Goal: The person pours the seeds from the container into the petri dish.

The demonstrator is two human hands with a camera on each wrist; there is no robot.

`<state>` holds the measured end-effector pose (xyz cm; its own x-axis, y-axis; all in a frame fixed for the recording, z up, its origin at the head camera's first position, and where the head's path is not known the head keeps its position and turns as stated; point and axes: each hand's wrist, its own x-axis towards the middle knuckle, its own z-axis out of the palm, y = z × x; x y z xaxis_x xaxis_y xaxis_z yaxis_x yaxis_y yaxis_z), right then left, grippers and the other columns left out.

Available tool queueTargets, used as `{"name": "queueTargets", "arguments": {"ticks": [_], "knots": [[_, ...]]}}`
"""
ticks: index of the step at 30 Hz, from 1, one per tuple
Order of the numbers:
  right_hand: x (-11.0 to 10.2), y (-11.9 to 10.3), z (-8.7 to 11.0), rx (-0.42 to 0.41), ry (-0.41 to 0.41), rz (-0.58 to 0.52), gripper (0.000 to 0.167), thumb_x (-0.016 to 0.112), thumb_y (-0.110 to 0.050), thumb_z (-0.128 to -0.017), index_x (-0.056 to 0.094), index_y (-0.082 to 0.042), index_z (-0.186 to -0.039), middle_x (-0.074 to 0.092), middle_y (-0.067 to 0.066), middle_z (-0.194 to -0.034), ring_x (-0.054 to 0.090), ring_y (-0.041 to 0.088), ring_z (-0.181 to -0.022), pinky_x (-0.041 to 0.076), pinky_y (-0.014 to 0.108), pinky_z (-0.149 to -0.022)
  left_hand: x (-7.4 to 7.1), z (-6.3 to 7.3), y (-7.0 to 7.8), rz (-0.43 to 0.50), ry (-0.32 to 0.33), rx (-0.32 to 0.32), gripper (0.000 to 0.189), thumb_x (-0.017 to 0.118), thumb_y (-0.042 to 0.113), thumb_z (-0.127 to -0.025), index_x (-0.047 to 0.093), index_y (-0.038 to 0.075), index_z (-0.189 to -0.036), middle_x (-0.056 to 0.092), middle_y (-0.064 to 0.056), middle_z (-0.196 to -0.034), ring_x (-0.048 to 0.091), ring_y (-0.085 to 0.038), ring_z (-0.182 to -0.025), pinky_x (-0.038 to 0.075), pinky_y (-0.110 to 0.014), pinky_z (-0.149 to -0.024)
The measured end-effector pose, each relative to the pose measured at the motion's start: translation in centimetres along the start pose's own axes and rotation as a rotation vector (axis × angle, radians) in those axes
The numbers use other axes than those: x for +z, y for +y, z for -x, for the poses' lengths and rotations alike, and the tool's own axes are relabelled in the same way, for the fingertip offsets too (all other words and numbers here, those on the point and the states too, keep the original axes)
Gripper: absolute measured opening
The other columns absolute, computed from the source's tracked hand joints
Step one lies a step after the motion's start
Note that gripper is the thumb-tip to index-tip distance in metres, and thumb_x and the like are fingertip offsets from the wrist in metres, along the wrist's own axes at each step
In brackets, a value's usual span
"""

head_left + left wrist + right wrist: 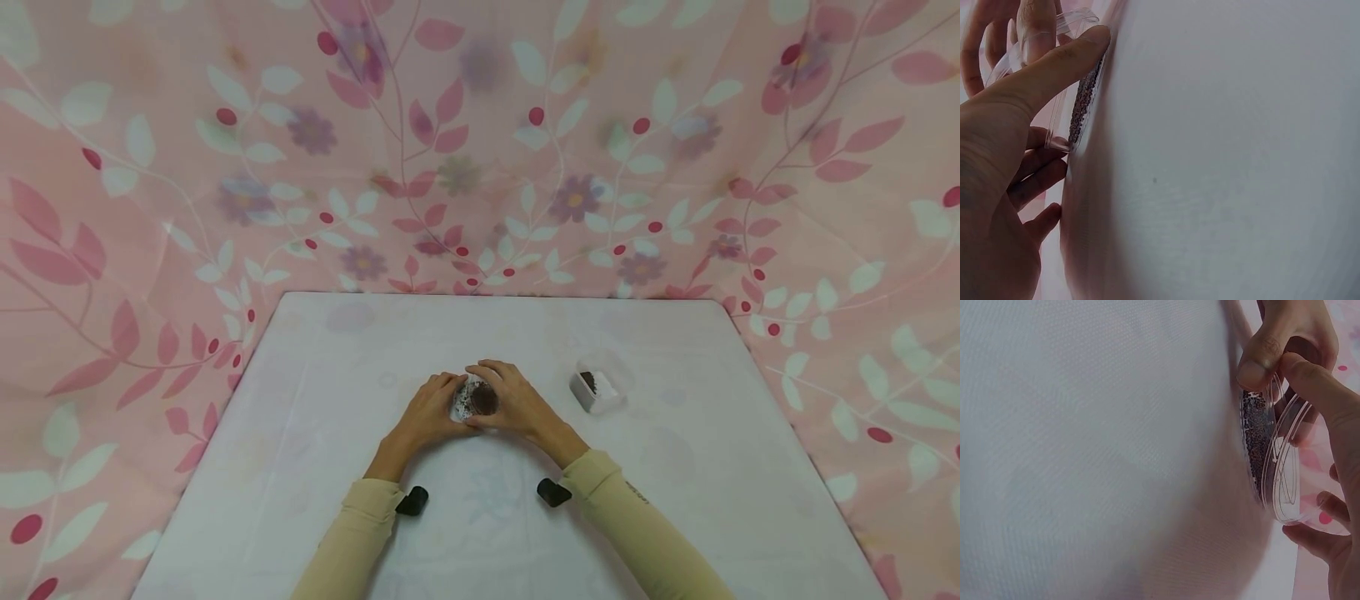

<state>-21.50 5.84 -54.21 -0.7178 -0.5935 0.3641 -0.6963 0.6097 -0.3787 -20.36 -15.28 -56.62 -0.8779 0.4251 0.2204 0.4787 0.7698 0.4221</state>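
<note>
Both hands meet near the middle of the table around a clear round plastic dish [464,402] with small dark grains in it. My left hand [427,413] grips the dish at its side, its thumb [1063,69] over the rim and other fingers around the far side. From the right, my right hand [517,405] holds a clear round lid [1280,487] between thumb and fingers. In the right wrist view the lid stands tilted against the grain-filled dish [1256,444], apart from it along part of the edge.
To the right of the hands stands a small clear plastic box [585,397] with dark material and something white inside. A white cloth covers the table [337,350]. Behind it and at both sides hangs a pink floral curtain [480,150]. Black cameras [553,492] sit at the wrists.
</note>
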Motion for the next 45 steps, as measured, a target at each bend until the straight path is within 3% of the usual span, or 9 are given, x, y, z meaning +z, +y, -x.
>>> {"name": "queueTargets", "arguments": {"ticks": [7, 18, 27, 36, 45], "knots": [[0.2, -0.3, -0.1, 0.012, -0.019, 0.023, 0.075, 0.08, -0.055, -0.073, 0.054, -0.019, -0.134, 0.051, 0.012, -0.145, 0.052, 0.032, -0.129, 0.05, 0.047, -0.101, 0.0, 0.2, -0.4, 0.029, -0.022, -0.002, 0.089, 0.083, 0.056, -0.069, 0.052, 0.014, -0.141, 0.06, -0.005, -0.126, 0.054, -0.024, -0.116, 0.047, -0.045, -0.099], [0.2, -0.8, -0.4, 0.015, -0.071, 0.074, 0.076, 0.078, -0.057, -0.075, 0.053, -0.024, -0.139, 0.052, 0.012, -0.144, 0.053, 0.031, -0.129, 0.05, 0.049, -0.1, -0.5, 0.6, -1.2, 0.024, -0.071, -0.003, 0.095, 0.081, 0.056, -0.072, 0.044, 0.014, -0.148, 0.056, -0.007, -0.135, 0.05, -0.026, -0.126, 0.043, -0.048, -0.106], [0.2, -1.5, -0.9, 0.051, -0.146, 0.106, 0.073, 0.075, -0.059, -0.078, 0.054, -0.024, -0.138, 0.052, 0.011, -0.144, 0.053, 0.031, -0.129, 0.05, 0.051, -0.097, -1.1, 1.3, -1.5, -0.055, 0.018, 0.026, 0.087, 0.08, 0.061, -0.07, 0.055, 0.013, -0.139, 0.058, -0.008, -0.133, 0.05, -0.03, -0.127, 0.041, -0.053, -0.106], [0.1, -1.8, -1.4, 0.082, -0.238, 0.117, 0.07, 0.073, -0.06, -0.078, 0.055, -0.025, -0.136, 0.053, 0.01, -0.143, 0.052, 0.032, -0.13, 0.049, 0.053, -0.097, -1.2, 1.4, -2.0, -0.039, -0.027, 0.013, 0.075, 0.08, 0.058, -0.071, 0.063, 0.016, -0.132, 0.056, -0.009, -0.136, 0.048, -0.031, -0.13, 0.039, -0.054, -0.108], [0.3, -1.7, -1.4, 0.065, -0.253, 0.151, 0.069, 0.074, -0.06, -0.078, 0.055, -0.027, -0.135, 0.054, 0.009, -0.143, 0.052, 0.031, -0.13, 0.05, 0.052, -0.097, -1.5, 1.4, -2.0, 0.003, -0.046, -0.008, 0.071, 0.081, 0.054, -0.073, 0.064, 0.016, -0.131, 0.055, -0.01, -0.138, 0.046, -0.033, -0.132, 0.038, -0.056, -0.108]]}}
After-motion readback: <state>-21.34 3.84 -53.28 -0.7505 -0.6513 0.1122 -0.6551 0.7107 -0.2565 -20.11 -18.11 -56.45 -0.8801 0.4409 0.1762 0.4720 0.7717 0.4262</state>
